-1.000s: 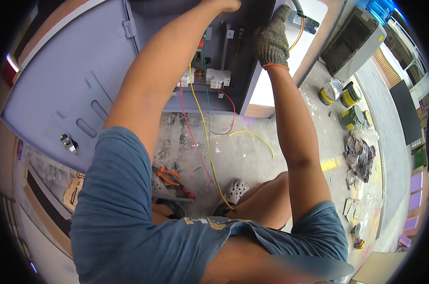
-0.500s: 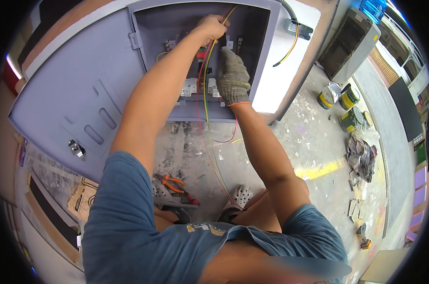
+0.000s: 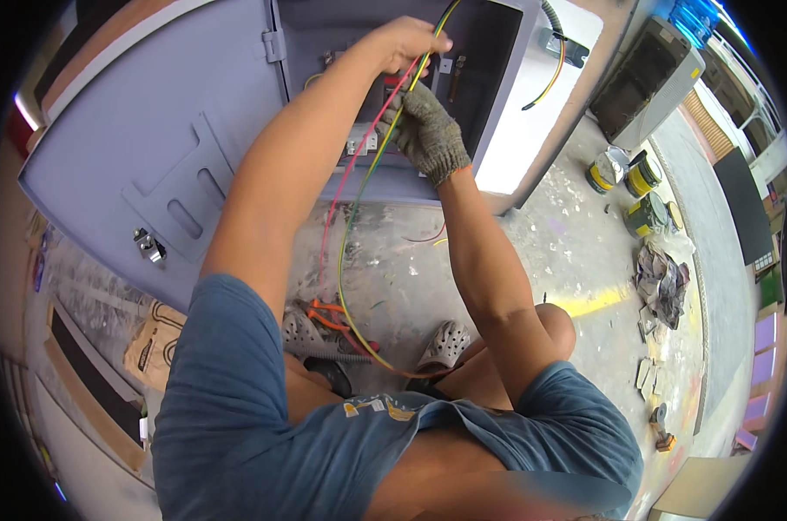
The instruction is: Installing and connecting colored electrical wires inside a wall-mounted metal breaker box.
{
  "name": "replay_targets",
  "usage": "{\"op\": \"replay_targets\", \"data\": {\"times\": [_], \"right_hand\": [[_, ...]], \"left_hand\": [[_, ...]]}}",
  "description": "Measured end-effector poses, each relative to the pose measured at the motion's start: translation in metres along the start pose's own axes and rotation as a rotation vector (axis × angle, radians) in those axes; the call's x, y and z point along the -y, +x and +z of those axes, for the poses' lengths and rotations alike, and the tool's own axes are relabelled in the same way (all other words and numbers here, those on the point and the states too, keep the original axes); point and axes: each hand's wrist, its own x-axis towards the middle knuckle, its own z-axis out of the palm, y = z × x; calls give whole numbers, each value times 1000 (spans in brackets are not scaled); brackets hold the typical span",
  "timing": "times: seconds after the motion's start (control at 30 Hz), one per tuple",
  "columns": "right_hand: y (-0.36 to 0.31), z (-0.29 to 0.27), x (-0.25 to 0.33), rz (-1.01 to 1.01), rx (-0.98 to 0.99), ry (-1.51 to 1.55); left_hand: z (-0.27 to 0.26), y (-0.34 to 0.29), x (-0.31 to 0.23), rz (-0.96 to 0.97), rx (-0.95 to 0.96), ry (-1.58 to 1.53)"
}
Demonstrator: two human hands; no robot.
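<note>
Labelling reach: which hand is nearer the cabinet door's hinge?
Left: the left hand is right of the hinge, about level; the gloved right hand is farther right and lower.

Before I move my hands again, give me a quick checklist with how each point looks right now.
1. Wires in the left grip: ok. The bare left hand appears to hold the red wire and yellow-green wire.
2. Both hands gloved: not ok. Only the right hand wears a glove.
3. Door swung open: ok. The door stands out to the left of the cabinet.
4. Floor by the feet clear of tools: not ok. Orange-handled pliers lie near the shoes.
5. Wires free of the pliers: cannot tell. They hang down close by.
6. Power off: cannot tell. Nothing visible settles it.
</note>
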Motion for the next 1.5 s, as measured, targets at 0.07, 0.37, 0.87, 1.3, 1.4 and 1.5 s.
{"op": "replay_targets", "data": {"times": [0.07, 0.37, 0.87, 1.3, 1.4, 1.5], "right_hand": [[-1, -13, 5, -6, -136, -59], [-15, -5, 18, -69, -331, -317], [-9, 0, 20, -264, -493, -537], [38, 54, 113, -359, -668, -1945], [48, 60, 104, -228, -521, -2131], [40, 46, 114, -128, -593, -2391]], "left_hand": [[9, -24, -3, -35, -32, 38], [3, -14, 22, 107, 79, -85], [13, -17, 25, 33, -12, -335], [54, 5, 46, 281, -416, 330], [16, 16, 60, 240, -602, 301], [0, -9, 26, 282, -633, 467]]}}
